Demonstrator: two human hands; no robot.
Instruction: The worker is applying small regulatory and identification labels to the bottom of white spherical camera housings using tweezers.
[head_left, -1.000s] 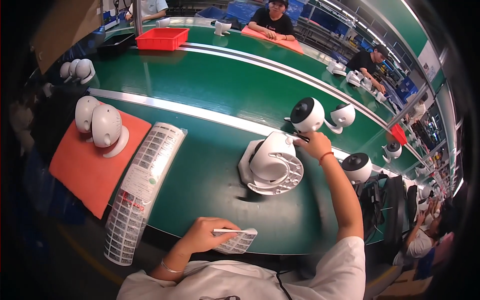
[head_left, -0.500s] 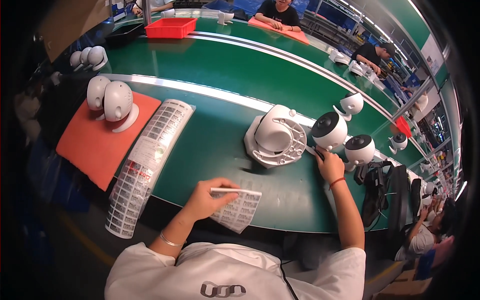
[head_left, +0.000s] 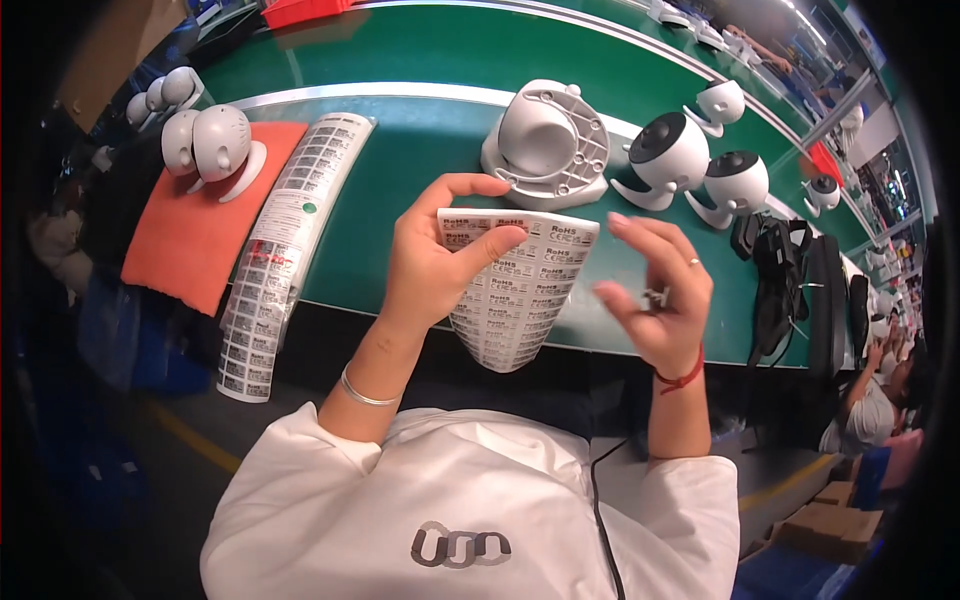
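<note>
My left hand [head_left: 440, 245] is closed on the upper edge of a sheet of labels [head_left: 515, 290], thumb in front and fingers behind. The sheet curves down over the table's front edge, its rows of small printed labels facing me. My right hand [head_left: 665, 290] is beside the sheet's right edge, fingers apart and not visibly touching it. A small greyish bit shows by its inner fingers; I cannot make out what it is. Just beyond the sheet sits a white round-bodied device base [head_left: 548, 145] with a ribbed, open underside.
White ball-shaped cameras with black faces [head_left: 668, 152] stand to the right, beside black cables [head_left: 775, 285]. At the left, two white cameras [head_left: 222, 140] rest on an orange mat [head_left: 180, 245]. Beside it lies a long label sheet [head_left: 262, 300]. A green conveyor [head_left: 420, 50] runs behind.
My left hand has raised the label sheet and turned its printed face toward me. My right hand has left the black-faced cameras and come left to the sheet, fingers spread. The view has tilted down.
</note>
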